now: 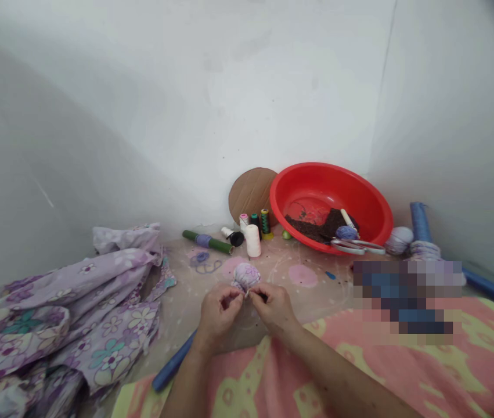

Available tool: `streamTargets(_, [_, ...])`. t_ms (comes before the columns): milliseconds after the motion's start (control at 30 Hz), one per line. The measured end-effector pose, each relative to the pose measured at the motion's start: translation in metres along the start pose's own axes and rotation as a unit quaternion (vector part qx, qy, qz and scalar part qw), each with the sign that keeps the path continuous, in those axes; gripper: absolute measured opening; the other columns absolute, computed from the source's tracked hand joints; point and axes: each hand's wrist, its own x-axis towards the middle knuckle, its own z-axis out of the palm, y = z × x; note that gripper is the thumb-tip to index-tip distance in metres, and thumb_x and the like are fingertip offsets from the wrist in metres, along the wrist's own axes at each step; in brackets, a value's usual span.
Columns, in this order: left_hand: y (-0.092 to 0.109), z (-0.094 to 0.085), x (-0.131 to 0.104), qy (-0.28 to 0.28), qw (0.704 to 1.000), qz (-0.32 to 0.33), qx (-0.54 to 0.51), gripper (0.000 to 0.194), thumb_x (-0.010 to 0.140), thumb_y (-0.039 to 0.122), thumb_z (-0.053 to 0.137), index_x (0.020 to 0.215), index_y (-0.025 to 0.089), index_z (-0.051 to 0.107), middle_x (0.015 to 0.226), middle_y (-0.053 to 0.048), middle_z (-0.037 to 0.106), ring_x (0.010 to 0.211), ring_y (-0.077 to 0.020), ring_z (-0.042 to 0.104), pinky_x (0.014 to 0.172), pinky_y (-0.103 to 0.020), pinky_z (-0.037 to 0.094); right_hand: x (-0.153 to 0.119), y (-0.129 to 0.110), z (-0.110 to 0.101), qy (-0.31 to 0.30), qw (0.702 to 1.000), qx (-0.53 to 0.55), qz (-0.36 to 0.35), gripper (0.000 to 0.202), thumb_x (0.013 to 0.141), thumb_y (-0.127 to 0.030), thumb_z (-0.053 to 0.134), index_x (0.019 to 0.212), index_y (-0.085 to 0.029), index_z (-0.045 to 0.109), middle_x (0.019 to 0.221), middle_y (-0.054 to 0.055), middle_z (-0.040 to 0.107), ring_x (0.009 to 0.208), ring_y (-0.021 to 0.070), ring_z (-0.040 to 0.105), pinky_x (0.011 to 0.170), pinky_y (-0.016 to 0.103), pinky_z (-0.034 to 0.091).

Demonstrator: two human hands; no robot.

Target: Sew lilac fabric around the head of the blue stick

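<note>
In the lower centre of the frame, the left hand (221,310) and right hand (275,305) pinch narrowly at the near end of a patterned cloth ball (247,274); the exact fold is too small to make out. It should handle light, soft, unbreakable, best gripped by that gathered end.

A red basin (330,184) stands tilted, partly hiding a round cardboard piece (247,193) near the white wall (194,110).
</note>
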Motion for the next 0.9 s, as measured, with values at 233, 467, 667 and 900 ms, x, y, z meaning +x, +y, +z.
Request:
streamTargets(233, [0.0023, 0.0017, -0.0004, 0.029, 0.999, 0.032, 0.007, 0.012, 0.071, 0.028, 0.055, 0.072, 0.018, 0.062, 0.079, -0.003, 0.062, 0.075, -0.0139, 0.056, 0.057, -0.022, 0.044, -0.0006, -0.0022, 0.0001, -0.003, 1.0, 0.01, 0.016, 0.02, 0.07, -0.018, 0.047, 0.065, -0.017, 0.066, 0.059, 0.002, 0.063, 0.056, 0.0128, 0.055, 0.052, 0.02, 0.037])
streamTargets(467, [0.0026, 0.003, 0.0007, 0.04, 0.998, 0.044, 0.012, 0.008, 0.07, 0.02, 0.054, 0.064, 0.017, 0.059, 0.077, -0.004, 0.063, 0.075, -0.0135, 0.055, 0.059, -0.023, 0.044, -0.0013, -0.0029, 0.0011, -0.013, 1.0, -0.003, 0.01, 0.019, 0.07, -0.018, 0.048, 0.064, -0.017, 0.066, 0.059, 0.002, 0.062, 0.056, 0.0126, 0.054, 0.053, 0.02, 0.036])
streamTargets(667, [-0.0019, 0.0032, 0.0008, 0.039, 0.999, 0.018, 0.004, 0.006, 0.069, 0.018, 0.054, 0.065, 0.017, 0.058, 0.078, -0.003, 0.063, 0.075, -0.0133, 0.055, 0.058, -0.022, 0.043, -0.0009, -0.0016, 0.0024, -0.007, 1.0, 0.007, 0.017, 0.02, 0.07, -0.018, 0.047, 0.064, -0.016, 0.066, 0.058, 0.002, 0.062, 0.055, 0.012, 0.053, 0.051, 0.019, 0.036])
streamTargets(900, [0.0002, 0.0027, -0.0007, 0.021, 1.0, 0.001, 0.02, 0.009, 0.069, 0.025, 0.055, 0.07, 0.018, 0.06, 0.077, -0.003, 0.062, 0.072, -0.0137, 0.055, 0.059, -0.022, 0.043, -0.0007, 0.004, 0.0063, 0.006, 0.999, 0.041, 0.036, 0.019, 0.069, -0.019, 0.047, 0.062, -0.016, 0.065, 0.055, 0.001, 0.06, 0.053, 0.012, 0.052, 0.048, 0.019, 0.036])
